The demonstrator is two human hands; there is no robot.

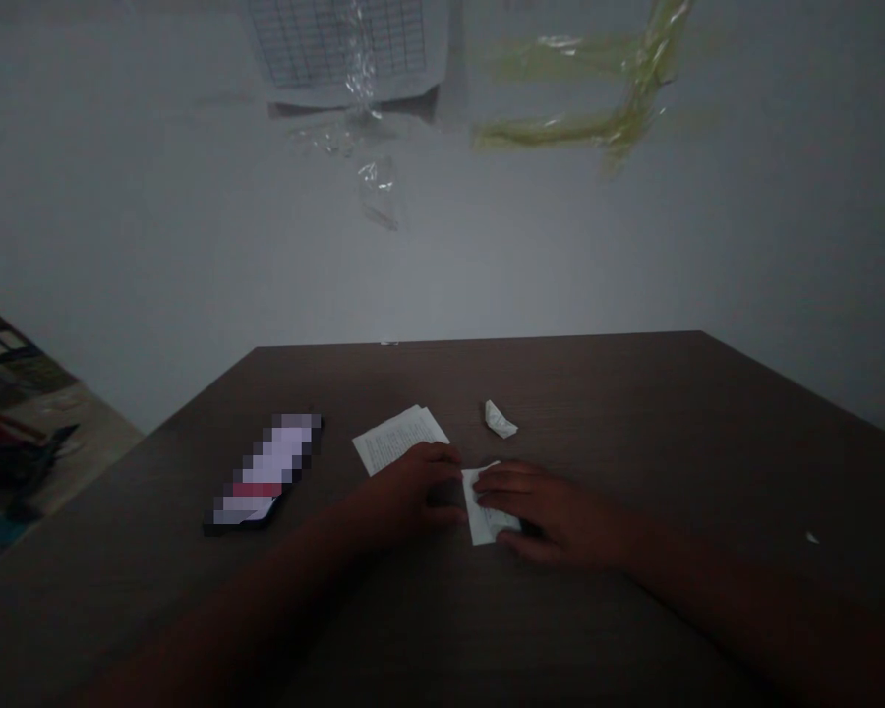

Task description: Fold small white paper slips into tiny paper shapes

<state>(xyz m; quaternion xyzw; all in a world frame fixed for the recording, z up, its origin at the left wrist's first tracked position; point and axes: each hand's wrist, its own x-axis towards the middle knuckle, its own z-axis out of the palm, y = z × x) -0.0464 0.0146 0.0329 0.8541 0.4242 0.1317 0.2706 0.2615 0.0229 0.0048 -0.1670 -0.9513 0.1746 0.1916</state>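
Note:
A small sheet of printed paper (481,521) lies on the dark table in front of me, its right part covered by my fingers. My right hand (557,509) rests over it, fingers stretched out and pressing on the paper. My left hand (420,492) is at the paper's left edge, with its thumb and fingers apart and nothing visible between them. Just behind the left hand lie printed paper sheets (398,438), overlapping each other. Beyond the right hand sits a small folded piece of paper (500,420).
A phone (269,472) with a lit, blurred screen lies on the left of the table (605,383). A tiny white scrap (812,538) is at the far right. A wall (560,256) with taped-up paper rises behind the table. Clutter shows on the floor at left.

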